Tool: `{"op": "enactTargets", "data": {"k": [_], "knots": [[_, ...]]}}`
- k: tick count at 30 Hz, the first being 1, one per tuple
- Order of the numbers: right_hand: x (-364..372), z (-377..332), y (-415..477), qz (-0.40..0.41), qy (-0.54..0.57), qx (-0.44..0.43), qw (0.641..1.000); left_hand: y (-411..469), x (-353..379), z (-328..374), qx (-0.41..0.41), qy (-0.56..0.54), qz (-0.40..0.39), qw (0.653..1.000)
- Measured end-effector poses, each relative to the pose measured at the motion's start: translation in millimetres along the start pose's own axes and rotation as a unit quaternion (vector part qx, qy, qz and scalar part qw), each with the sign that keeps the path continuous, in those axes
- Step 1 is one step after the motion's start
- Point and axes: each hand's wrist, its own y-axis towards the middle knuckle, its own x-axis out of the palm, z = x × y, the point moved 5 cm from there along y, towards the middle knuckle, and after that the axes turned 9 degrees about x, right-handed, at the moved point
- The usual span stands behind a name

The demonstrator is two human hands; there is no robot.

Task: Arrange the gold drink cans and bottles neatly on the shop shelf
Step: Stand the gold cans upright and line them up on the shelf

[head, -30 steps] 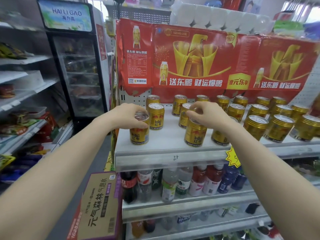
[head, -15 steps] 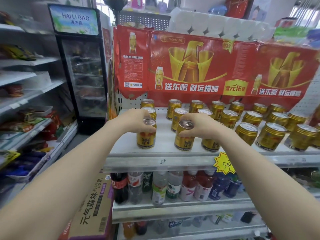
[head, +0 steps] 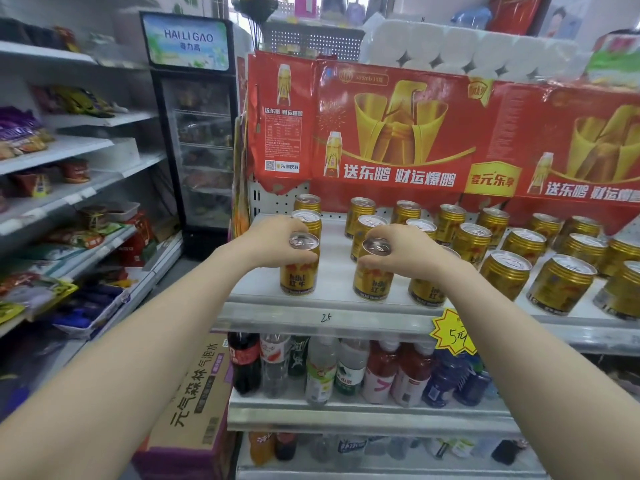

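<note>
Gripping by the rims, the left hand [head: 273,244] holds the left can [head: 299,275] and the right hand [head: 408,252] the right can [head: 372,282], both upright near the front edge of the shelf [head: 311,308]. Pulled further forward, either could tip over the lip. A second ago the left can stood left of its column; now it lines up.

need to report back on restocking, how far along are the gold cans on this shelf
Done: two cans behind the front-left can stand in file. In hand: left hand grips the front-left can, right hand grips the second front can, both near the shelf edge. Left: the right-side cans look unevenly spaced.
</note>
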Motion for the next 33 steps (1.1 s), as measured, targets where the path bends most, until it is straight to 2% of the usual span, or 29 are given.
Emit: {"op": "enactTargets", "data": {"k": [9,12,15,24,27,33], "knots": [[-3.7,4.3,4.9,-0.024,0.016,0.012,1.0,3.9,-2.3,-8.2,-0.006,-0.016,0.004,1.0],[-14.8,7.7,12.8,0.027,0.059,0.03,0.997,11.9,-9.9,-16.6,-0.027,-0.048,0.054,0.997],[-22.1,10.3,27.7,0.078,0.049,0.04,0.995,27.8,-19.0,-26.6,-0.037,-0.039,0.104,0.993],[-12.3,3.4,71.7,0.012,-0.023,0.074,0.997,79.6,-4.4,-35.9,0.0,0.007,-0.007,1.0],[-8.9,1.0,76.4,-0.01,-0.033,0.095,0.995,82.7,-2.8,-37.9,0.007,0.012,-0.02,1.0],[-4.7,3.2,83.8,0.013,-0.063,0.098,0.993,84.8,-5.3,-45.8,0.016,0.034,-0.029,0.999]]}}
